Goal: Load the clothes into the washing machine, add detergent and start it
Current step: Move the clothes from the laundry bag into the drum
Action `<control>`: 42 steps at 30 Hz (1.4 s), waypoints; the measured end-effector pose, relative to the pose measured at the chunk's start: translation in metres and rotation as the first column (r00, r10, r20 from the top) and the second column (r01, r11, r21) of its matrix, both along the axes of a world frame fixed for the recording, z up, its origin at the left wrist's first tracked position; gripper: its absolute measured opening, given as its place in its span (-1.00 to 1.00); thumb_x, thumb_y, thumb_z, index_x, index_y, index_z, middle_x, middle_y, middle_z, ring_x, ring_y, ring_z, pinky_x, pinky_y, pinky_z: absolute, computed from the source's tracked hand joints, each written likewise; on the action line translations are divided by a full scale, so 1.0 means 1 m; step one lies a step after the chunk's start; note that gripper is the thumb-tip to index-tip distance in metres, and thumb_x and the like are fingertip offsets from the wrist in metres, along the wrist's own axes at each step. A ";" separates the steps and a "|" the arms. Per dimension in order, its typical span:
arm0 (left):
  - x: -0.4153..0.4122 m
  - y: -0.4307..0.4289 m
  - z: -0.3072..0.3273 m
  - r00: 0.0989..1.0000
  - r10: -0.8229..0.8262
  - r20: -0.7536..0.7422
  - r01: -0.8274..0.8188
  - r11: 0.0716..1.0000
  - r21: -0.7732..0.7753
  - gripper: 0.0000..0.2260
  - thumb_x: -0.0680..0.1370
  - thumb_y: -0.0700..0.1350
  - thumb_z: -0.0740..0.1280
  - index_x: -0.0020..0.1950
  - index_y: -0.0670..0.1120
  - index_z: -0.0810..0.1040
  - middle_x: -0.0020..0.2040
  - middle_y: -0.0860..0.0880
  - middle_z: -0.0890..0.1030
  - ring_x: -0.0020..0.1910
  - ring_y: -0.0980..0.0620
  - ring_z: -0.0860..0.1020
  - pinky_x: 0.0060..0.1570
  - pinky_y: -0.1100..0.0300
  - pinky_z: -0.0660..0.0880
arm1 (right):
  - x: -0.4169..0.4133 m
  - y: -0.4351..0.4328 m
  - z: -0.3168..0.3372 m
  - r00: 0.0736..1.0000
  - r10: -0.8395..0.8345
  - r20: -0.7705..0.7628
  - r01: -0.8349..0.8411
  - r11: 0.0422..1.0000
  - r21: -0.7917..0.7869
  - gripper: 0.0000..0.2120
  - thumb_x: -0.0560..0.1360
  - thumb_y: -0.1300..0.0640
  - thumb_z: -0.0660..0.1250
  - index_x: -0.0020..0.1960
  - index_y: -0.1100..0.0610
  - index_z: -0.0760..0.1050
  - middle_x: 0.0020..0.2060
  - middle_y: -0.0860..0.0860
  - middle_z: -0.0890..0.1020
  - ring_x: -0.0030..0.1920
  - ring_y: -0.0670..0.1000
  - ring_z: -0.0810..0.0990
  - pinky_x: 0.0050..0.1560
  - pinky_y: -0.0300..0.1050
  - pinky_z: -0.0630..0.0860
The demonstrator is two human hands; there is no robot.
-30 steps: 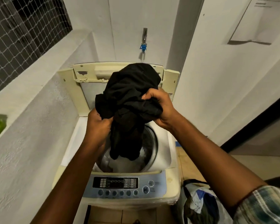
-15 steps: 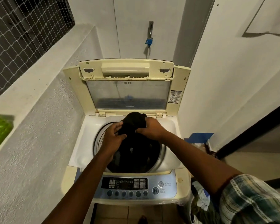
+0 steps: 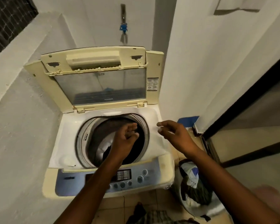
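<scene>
A cream top-loading washing machine [image 3: 68, 126] stands with its lid [image 3: 100, 81] raised against the wall. Dark clothes [image 3: 141, 143] lie inside the round drum. My left hand [image 3: 125, 139] hovers over the drum opening, fingers apart and empty. My right hand [image 3: 174, 135] is over the machine's right rim, open and holding nothing. The blue control panel [image 3: 141, 177] runs along the front edge, partly hidden by my left forearm. A basket of clothes [image 3: 194, 186] sits on the floor to the right of the machine.
A white wall ledge [image 3: 14, 62] runs close along the left. A tap with a blue fitting [image 3: 123, 28] is on the back wall. A white wall and a dark door frame [image 3: 242, 101] bound the right. A blue object [image 3: 188, 121] lies behind the machine's right corner.
Both hands lowered the black garment into the drum and let it go. My right hand has moved out to the right rim; my left hand stays over the opening.
</scene>
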State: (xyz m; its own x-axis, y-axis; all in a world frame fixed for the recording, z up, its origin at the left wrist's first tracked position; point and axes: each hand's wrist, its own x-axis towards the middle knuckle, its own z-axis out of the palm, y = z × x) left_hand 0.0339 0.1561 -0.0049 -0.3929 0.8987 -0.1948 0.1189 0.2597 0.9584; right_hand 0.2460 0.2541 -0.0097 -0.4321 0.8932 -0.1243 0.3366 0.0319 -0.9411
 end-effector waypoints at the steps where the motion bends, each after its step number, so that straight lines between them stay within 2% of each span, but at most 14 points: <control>1: 0.016 0.003 -0.001 1.000 -0.028 -0.004 0.028 1.000 0.002 -0.70 0.57 -0.32 0.40 0.28 -0.08 0.57 0.16 0.06 0.65 0.04 0.30 0.61 0.10 0.38 0.56 | 0.022 -0.007 -0.004 0.999 -0.038 -0.026 0.038 0.999 -0.019 -0.83 0.59 0.17 0.49 0.14 -0.02 0.70 0.00 -0.13 0.77 0.05 -0.11 0.73 0.11 -0.04 0.65; 4: 0.064 0.012 -0.008 0.993 -0.121 0.006 0.121 0.993 -0.013 -0.71 0.58 -0.30 0.40 0.25 -0.05 0.58 0.13 0.09 0.66 -0.05 0.38 0.62 0.02 0.39 0.55 | 0.085 -0.029 -0.017 0.991 -0.130 -0.037 0.126 0.988 -0.092 -0.81 0.58 0.24 0.48 0.14 0.02 0.70 0.06 -0.13 0.77 0.11 -0.10 0.73 0.12 -0.08 0.63; 10: 0.171 0.023 -0.042 0.949 -0.314 0.033 0.316 0.940 -0.130 -0.70 0.58 -0.29 0.39 0.23 0.03 0.57 0.23 0.02 0.66 0.19 0.07 0.64 0.20 0.12 0.59 | 0.202 -0.052 -0.053 0.953 -0.303 0.011 0.298 0.929 -0.220 -0.80 0.58 0.29 0.46 0.16 0.10 0.69 0.11 -0.04 0.77 0.15 -0.05 0.73 0.19 -0.02 0.66; 15: 0.260 0.025 -0.099 0.915 -0.399 0.056 0.395 0.861 -0.321 -0.73 0.59 -0.22 0.39 0.28 -0.03 0.58 0.17 0.03 0.66 0.05 0.24 0.62 0.05 0.39 0.53 | 0.288 -0.054 -0.107 0.943 -0.312 0.117 0.332 0.903 -0.273 -0.74 0.55 0.31 0.50 0.18 0.06 0.67 0.11 0.01 0.75 0.21 0.02 0.71 0.31 0.10 0.62; 17: 0.291 0.024 -0.132 0.902 -0.424 0.083 0.421 0.818 -0.392 -0.72 0.59 -0.22 0.40 0.27 0.01 0.55 0.20 -0.03 0.66 0.04 0.23 0.61 0.01 0.45 0.51 | 0.317 -0.053 -0.133 0.946 -0.275 0.171 0.317 0.892 -0.321 -0.68 0.52 0.27 0.54 0.23 0.04 0.63 0.11 0.00 0.72 0.17 -0.11 0.69 0.27 -0.02 0.63; 19: 0.316 0.022 -0.166 0.887 -0.450 0.103 0.444 0.772 -0.454 -0.68 0.58 -0.20 0.42 0.26 0.10 0.51 0.26 -0.02 0.63 0.18 0.08 0.60 0.12 0.31 0.51 | 0.340 -0.054 -0.162 0.945 -0.208 0.253 0.284 0.907 -0.311 -0.57 0.49 0.19 0.58 0.32 0.04 0.58 0.19 -0.07 0.63 0.15 -0.22 0.62 0.25 -0.30 0.55; 21: 0.340 0.022 -0.205 0.882 -0.457 0.114 0.447 0.737 -0.507 -0.63 0.57 -0.20 0.44 0.28 0.14 0.48 0.27 0.06 0.57 0.27 0.04 0.55 0.24 0.20 0.49 | 0.363 -0.051 -0.201 0.934 -0.132 0.333 0.233 0.930 -0.284 -0.43 0.47 0.16 0.60 0.42 0.10 0.51 0.29 -0.04 0.54 0.27 -0.12 0.51 0.20 -0.60 0.33; 23: 0.360 0.022 -0.245 0.882 -0.459 0.105 0.438 0.717 -0.542 -0.56 0.55 -0.20 0.46 0.36 0.12 0.47 0.31 0.08 0.52 0.33 0.00 0.51 0.35 0.06 0.48 | 0.381 -0.049 -0.245 0.923 -0.052 0.381 0.172 0.942 -0.288 -0.31 0.46 0.14 0.61 0.51 0.13 0.42 0.43 0.08 0.47 0.40 -0.08 0.39 0.26 -0.65 0.20; 25: 0.376 0.022 -0.284 0.878 -0.471 0.082 0.430 0.704 -0.565 -0.49 0.54 -0.18 0.47 0.46 0.04 0.45 0.39 0.03 0.50 0.39 -0.05 0.48 0.40 -0.04 0.45 | 0.394 -0.045 -0.289 0.912 0.024 0.409 0.120 0.938 -0.324 -0.16 0.45 0.06 0.61 0.62 0.10 0.29 0.57 0.14 0.34 0.53 -0.04 0.29 0.47 -0.40 0.22; 28: 0.394 0.027 -0.353 0.881 -0.472 0.042 0.396 0.684 -0.613 -0.40 0.53 -0.16 0.49 0.54 -0.04 0.39 0.48 -0.07 0.47 0.45 -0.06 0.43 0.41 0.10 0.39 | 0.408 -0.035 -0.362 0.869 0.129 0.478 0.073 0.922 -0.380 0.03 0.41 0.01 0.64 0.70 -0.04 0.11 0.68 0.14 0.14 0.66 0.14 0.16 0.57 0.03 0.25; 34: 0.408 0.037 -0.481 0.861 -0.509 0.023 0.386 0.623 -0.680 -0.37 0.53 -0.19 0.49 0.55 -0.18 0.34 0.45 -0.20 0.50 0.44 -0.14 0.47 0.19 0.44 0.26 | 0.422 -0.010 -0.501 0.730 0.335 0.595 -0.052 0.896 -0.441 0.28 0.32 0.00 0.70 0.71 -0.16 -0.14 0.71 0.15 -0.08 0.66 0.30 0.15 0.54 0.17 0.31; 37: 0.408 0.048 -0.540 0.852 -0.521 -0.054 0.362 0.660 -0.658 -0.37 0.51 -0.13 0.48 0.55 -0.14 0.35 0.44 -0.20 0.51 0.44 -0.12 0.47 0.34 0.28 0.32 | 0.421 -0.002 -0.565 0.702 0.366 0.611 -0.103 0.901 -0.421 0.34 0.30 -0.04 0.70 0.71 -0.13 -0.21 0.70 0.22 -0.13 0.69 0.32 0.00 0.59 0.26 0.26; 39: 0.408 0.057 -0.584 0.835 -0.525 -0.165 0.342 0.730 -0.592 -0.34 0.47 -0.05 0.43 0.54 -0.04 0.29 0.49 -0.22 0.40 0.50 -0.16 0.38 0.49 -0.02 0.35 | 0.417 0.006 -0.605 0.713 0.351 0.607 -0.124 0.915 -0.383 0.33 0.30 -0.13 0.67 0.70 -0.16 -0.24 0.70 0.23 -0.15 0.69 0.34 -0.10 0.58 0.37 0.23; 42: 0.411 0.076 -0.614 0.791 -0.515 -0.330 0.265 0.775 -0.574 -0.12 0.41 0.05 0.51 0.64 -0.08 0.19 0.57 -0.23 0.26 0.60 -0.25 0.15 0.60 -0.10 0.12 | 0.408 0.015 -0.649 0.726 0.238 0.645 0.008 0.935 -0.355 0.40 0.17 -0.35 0.61 0.69 -0.20 -0.26 0.70 0.22 -0.14 0.67 0.40 -0.09 0.57 0.44 0.19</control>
